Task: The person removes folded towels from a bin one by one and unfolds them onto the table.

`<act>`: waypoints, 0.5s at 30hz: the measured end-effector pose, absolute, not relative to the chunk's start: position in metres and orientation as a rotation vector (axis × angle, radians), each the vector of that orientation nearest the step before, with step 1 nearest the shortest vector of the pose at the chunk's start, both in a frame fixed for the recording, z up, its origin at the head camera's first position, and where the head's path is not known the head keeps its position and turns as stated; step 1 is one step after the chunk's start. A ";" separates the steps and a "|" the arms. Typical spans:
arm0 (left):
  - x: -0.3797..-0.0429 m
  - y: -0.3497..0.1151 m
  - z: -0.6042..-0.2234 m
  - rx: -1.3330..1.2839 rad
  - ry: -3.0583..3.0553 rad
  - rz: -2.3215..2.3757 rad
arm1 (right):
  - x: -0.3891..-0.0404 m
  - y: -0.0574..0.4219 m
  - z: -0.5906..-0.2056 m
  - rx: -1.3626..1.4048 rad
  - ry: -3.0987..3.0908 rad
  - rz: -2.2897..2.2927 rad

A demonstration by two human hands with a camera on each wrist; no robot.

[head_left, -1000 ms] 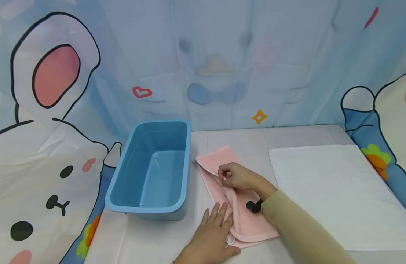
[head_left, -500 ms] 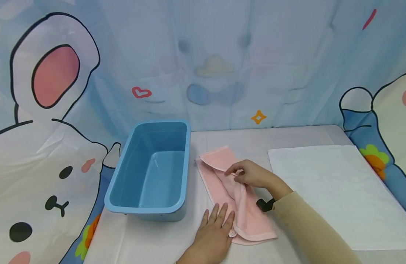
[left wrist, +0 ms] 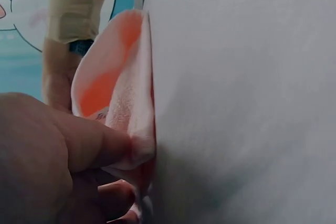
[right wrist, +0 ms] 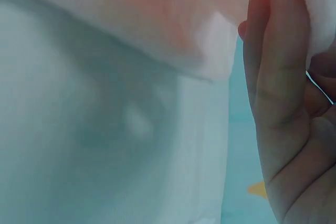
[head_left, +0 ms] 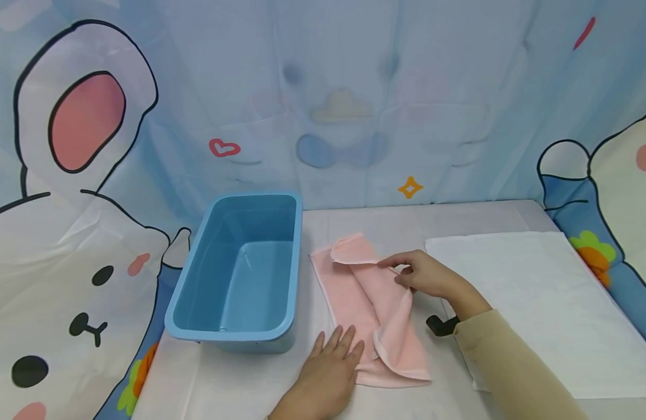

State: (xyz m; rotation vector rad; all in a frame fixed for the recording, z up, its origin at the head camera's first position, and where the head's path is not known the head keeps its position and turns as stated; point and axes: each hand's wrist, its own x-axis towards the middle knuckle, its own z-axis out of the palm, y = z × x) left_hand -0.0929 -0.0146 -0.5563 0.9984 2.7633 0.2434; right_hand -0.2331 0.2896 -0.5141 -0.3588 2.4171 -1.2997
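A pink towel [head_left: 349,291] lies partly folded on the white-covered table, its upper layer lifted and bunched toward the right. My right hand [head_left: 428,277] pinches the raised layer at its upper right edge. In the right wrist view, the fingers of the right hand [right wrist: 283,77] sit against the towel [right wrist: 157,14], whose lower edge hangs over the table. My left hand [head_left: 328,370] lies with fingers spread at the towel's lower left edge. In the left wrist view, a finger of the left hand [left wrist: 100,142] touches the towel [left wrist: 131,98], where a gap opens between layers.
A blue plastic basin [head_left: 298,262] stands left of the towel. A white cloth [head_left: 533,309] is spread flat on the right, under the right forearm. Behind the table hangs a printed blue curtain [head_left: 344,105].
My right hand has moved to the right, drawing the towel's upper layer with it and uncovering more of the layer beneath. The left hand has shifted slightly left and stays at the lower edge.
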 end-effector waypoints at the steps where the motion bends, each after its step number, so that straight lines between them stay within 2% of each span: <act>1: -0.093 -0.016 -0.555 1.003 2.764 0.239 | -0.232 0.292 -0.514 -0.356 2.424 -1.296; 15: -0.093 -0.039 -0.554 1.062 2.773 0.165 | -0.217 0.325 -0.521 -0.291 2.452 -1.276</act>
